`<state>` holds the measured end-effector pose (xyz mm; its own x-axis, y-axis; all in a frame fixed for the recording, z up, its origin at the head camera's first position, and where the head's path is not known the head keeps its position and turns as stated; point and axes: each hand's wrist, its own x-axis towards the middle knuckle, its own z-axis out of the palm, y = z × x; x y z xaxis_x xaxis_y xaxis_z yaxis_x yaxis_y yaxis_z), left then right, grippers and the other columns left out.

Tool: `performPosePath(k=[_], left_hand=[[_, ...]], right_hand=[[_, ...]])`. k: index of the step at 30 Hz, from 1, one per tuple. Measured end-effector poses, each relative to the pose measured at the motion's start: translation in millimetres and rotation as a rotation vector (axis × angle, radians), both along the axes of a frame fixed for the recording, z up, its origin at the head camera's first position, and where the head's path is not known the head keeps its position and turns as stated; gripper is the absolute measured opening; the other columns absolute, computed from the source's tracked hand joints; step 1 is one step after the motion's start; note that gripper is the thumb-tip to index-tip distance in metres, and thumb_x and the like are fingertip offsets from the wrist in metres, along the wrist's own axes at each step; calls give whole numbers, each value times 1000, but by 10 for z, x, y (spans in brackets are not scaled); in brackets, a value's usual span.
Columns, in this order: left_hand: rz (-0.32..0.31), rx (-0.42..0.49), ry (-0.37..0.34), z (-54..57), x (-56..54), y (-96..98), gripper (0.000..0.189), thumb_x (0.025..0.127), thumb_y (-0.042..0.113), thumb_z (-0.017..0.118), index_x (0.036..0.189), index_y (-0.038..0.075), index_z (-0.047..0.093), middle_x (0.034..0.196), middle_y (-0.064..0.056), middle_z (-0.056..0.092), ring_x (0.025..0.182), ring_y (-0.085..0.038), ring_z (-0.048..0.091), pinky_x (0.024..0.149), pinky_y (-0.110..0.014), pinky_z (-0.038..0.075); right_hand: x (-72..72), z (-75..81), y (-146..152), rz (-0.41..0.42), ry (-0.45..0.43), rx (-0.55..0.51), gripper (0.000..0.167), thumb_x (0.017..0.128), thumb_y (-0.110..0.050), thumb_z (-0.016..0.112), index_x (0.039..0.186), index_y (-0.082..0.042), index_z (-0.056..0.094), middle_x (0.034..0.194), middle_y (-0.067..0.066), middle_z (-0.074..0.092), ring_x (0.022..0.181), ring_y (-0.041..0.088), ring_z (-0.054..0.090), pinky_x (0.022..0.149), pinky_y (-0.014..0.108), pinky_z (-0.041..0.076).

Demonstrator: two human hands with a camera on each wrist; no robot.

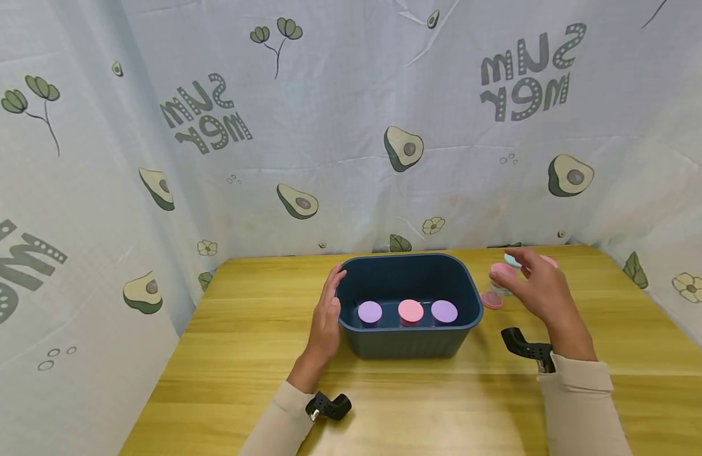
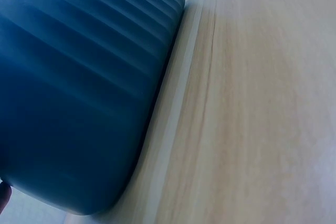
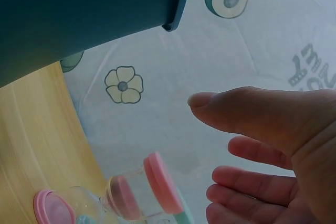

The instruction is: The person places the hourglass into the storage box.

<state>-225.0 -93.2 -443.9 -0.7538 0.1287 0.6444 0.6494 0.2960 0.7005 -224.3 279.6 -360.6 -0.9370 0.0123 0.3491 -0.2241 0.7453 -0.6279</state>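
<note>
A dark blue bin with a ribbed wall stands on the table. Inside, along its near wall, are a purple-capped piece, a pink-capped one and another purple-capped one. My left hand rests along the bin's left side, fingers extended at the rim. To the right of the bin, my right hand is raised over a group of small sand timers, thumb and fingers apart with nothing between them. One pink-capped sand timer has clear glass; a second, with a pink end, lies on its side.
A light blue cap and another pink cap show around the right hand, partly covered by it. Behind the wooden table hangs a printed curtain, close to the table's far edge.
</note>
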Motion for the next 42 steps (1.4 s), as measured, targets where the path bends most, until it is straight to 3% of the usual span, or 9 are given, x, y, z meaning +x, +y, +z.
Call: performPosePath(k=[3, 14, 29, 42], left_hand=[[3, -3, 2, -11, 6, -7, 52, 96, 9, 26, 147, 6, 37, 157, -8, 26, 144, -26, 24, 111, -57, 24], [8, 1, 19, -19, -8, -27, 52, 96, 10, 26, 147, 6, 36, 157, -10, 26, 144, -27, 24, 110, -59, 24], [1, 5, 1, -26, 22, -14, 51, 98, 18, 24, 146, 4, 36, 157, -10, 26, 144, -26, 23, 110, -59, 25], [-7, -2, 23, -28, -2, -18, 52, 96, 11, 25, 146, 4, 36, 157, -10, 26, 144, -26, 24, 110, -59, 24]], right_hand=[[-10, -26, 5, -5, -1, -5, 61, 88, -32, 69, 132, 5, 48, 129, 33, 50, 117, 52, 49, 92, 61, 41], [-69, -75, 28, -26, -27, -53, 59, 92, -34, 64, 132, 6, 50, 127, 30, 53, 115, 45, 51, 94, 58, 41], [-97, -212, 63, -42, -86, -69, 60, 89, -33, 68, 131, 6, 49, 124, 31, 55, 111, 48, 56, 90, 56, 46], [-111, -264, 81, -47, -143, -71, 70, 88, -39, 67, 134, 9, 45, 126, 33, 53, 111, 47, 55, 87, 56, 49]])
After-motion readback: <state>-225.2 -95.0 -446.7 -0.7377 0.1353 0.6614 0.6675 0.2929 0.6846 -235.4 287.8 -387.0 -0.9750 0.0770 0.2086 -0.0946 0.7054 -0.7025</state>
